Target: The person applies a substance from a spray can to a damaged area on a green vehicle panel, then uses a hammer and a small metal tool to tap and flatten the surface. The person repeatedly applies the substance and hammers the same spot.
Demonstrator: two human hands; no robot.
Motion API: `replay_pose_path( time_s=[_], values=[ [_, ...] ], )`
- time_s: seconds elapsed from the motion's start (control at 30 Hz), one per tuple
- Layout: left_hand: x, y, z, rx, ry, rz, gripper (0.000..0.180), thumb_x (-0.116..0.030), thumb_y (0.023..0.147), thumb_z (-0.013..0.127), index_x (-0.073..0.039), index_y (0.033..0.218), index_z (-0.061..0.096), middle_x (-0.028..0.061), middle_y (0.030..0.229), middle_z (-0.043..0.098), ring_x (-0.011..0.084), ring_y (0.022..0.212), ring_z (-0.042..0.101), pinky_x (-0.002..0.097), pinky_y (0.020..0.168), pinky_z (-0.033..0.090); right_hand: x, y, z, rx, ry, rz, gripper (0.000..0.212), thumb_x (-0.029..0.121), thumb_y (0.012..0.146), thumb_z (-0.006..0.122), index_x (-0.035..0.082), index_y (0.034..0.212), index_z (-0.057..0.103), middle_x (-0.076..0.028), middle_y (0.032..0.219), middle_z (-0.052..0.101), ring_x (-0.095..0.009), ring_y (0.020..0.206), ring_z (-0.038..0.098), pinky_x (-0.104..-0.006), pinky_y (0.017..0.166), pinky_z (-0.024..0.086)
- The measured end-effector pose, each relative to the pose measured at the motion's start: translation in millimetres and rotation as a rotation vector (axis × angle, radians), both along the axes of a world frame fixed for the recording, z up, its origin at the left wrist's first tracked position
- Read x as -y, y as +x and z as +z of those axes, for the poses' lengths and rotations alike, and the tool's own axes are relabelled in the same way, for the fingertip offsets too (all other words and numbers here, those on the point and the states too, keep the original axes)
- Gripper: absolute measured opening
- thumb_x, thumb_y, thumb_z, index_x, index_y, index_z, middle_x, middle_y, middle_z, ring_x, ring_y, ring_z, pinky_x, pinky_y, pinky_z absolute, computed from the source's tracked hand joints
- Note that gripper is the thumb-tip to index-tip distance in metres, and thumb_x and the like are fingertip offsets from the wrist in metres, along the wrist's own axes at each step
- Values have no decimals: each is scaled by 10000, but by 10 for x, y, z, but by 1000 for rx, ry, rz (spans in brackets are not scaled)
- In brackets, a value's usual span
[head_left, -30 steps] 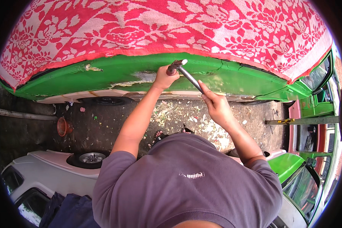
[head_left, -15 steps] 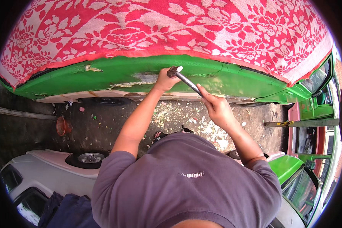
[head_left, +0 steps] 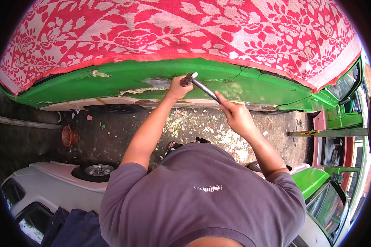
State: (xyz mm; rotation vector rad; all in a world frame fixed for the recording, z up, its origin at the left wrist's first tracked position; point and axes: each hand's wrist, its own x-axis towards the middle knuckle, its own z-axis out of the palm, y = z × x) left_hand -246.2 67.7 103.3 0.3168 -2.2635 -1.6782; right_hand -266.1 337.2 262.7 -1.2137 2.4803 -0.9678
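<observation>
My right hand [head_left: 236, 117] is closed round the handle of a hammer [head_left: 206, 89] with a grey metal shaft. The shaft slants up and left, so its head lies right at my left hand. My left hand [head_left: 177, 89] is wrapped round a tool with a reddish-brown end [head_left: 186, 81]; its other end is hidden, so its kind does not show. Both hands are in front of the green car body panel [head_left: 222, 76]. Left of my left hand the paint is broken, with a bare grey patch [head_left: 156, 84] and a ragged pale edge.
A red and white flowered cloth [head_left: 185, 29] covers the car's upper part. Pale chips [head_left: 235, 146] litter the ground beneath. An orange bucket [head_left: 69, 136] lies at the left. Behind me stands a white and pink car [head_left: 66, 187]; a post [head_left: 342, 133] crosses at the right.
The hammer's head has shifted very slightly, and more of the reddish-brown end in my left hand shows. Both hands stay almost in the same place.
</observation>
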Motion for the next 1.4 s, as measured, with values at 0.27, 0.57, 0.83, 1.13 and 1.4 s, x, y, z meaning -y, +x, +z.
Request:
replay_pose_path(
  time_s=[0.27, 0.57, 0.83, 1.13, 1.4],
  values=[
    [11, 473, -189, -181, 115, 84, 278, 62, 742, 656, -41, 645, 417, -20, 602, 410, 69, 602, 363, 251, 567, 354, -149, 11, 85, 62, -372, -77, 481, 29, 908, 610, 68, 1379, 521, -134, 760, 616, -164, 641, 556, -264, 699, 473],
    [260, 390, 360, -577, 317, 90, 298, 113, 751, 622, -47, 640, 397, 4, 607, 437, 95, 582, 410, 265, 569, 352, -80, -36, -15, 379, -461, -154, 455, 102, 958, 579, 88, 1405, 496, 6, 736, 521, -67, 665, 428, -219, 636, 398],
    [219, 296, 465, -513, 256, 9, 253, 72, 764, 630, -26, 629, 439, 10, 606, 470, 97, 585, 425, 270, 565, 359, -132, -24, -23, 427, -470, -171, 464, 107, 960, 578, 96, 1415, 488, 24, 734, 496, -57, 671, 413, -205, 640, 390],
    [271, 110, 361, -285, 144, -81, 275, 67, 769, 626, -39, 621, 419, -6, 612, 435, 87, 589, 385, 272, 565, 342, 14, 57, 53, 348, -367, -137, 444, 101, 955, 582, 107, 1393, 514, -87, 965, 680, -62, 715, 490, -227, 705, 441],
    [107, 165, 391, -307, 11, -90, 264, 59, 759, 655, -48, 637, 447, -31, 624, 434, 65, 606, 408, 263, 557, 368, 171, 232, 123, 77, -173, -42, 455, 104, 945, 584, 187, 1388, 523, -218, 987, 682, -174, 680, 630, -309, 679, 488]
  ],
)
